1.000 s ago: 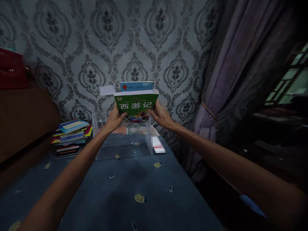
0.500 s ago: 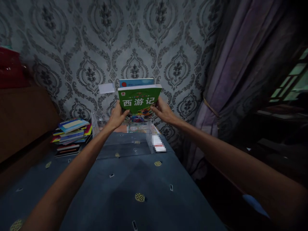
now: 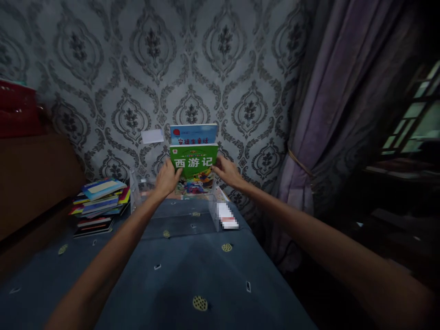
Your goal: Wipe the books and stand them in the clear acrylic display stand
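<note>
A green book (image 3: 194, 173) with white Chinese characters and a colourful picture is gripped at its two side edges. My left hand (image 3: 167, 178) is closed on its left edge, thumb on the cover. On the right edge my right hand (image 3: 227, 171) pinches it, thumb also in front. Behind it a blue book (image 3: 194, 133) stands upright, its upper part showing above the green one. Both are at a clear plastic rack (image 3: 213, 213) on the cloth-covered table. The green book's lower edge is at the rack's back part; whether it rests there I cannot tell.
A stack of books (image 3: 101, 201) lies left of the rack. A partly blurred white item (image 3: 227, 216) sits at its right side. The blue patterned tablecloth (image 3: 178, 284) spreads in front. Wallpaper rises behind, with a purple curtain (image 3: 302, 137) right and a brown box (image 3: 34, 178) left.
The green book has moved down in both hands and stands more upright and square. More of the blue book behind now shows. The view has tilted slightly up.
</note>
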The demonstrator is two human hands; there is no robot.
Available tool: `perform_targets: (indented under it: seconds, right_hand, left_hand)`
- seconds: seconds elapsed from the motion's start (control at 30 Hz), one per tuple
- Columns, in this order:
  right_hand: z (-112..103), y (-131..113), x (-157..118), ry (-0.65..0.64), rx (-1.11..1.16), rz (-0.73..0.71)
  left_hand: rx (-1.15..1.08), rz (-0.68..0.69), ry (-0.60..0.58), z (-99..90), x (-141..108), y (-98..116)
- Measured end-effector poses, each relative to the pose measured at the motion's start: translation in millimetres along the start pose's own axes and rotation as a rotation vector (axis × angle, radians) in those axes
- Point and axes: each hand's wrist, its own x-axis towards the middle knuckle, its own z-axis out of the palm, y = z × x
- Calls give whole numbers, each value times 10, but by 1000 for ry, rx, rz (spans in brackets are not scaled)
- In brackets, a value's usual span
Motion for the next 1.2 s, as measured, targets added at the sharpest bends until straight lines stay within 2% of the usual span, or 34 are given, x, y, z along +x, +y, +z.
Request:
perform_targets:
  seconds: [0.07,0.17,0.3,0.43,0.63,0.97,1.2]
  right_hand:
    - [10,22,-14,-3,-26,27]
    - [35,27,27,71,15,49]
    - [106,-33,170,112,236,104]
    - [193,-114,284,142,389,221]
    - [226,-164,312,186,391,287]
    - [261,-136,331,199,411,294]
    - [258,-85,325,192,389,289]
  left_hand:
    - [58,1,42,28,-12,18]
    - [45,19,91,78,13,2]
    - [-160,38,77,148,105,-56]
    - [-321,-56,50,186,189,-84]
    - [-326,-94,63,208,231,-84]
    - [-261,-197,84,295,254,-76]
    - [-277,-180,79,267,230,-32]
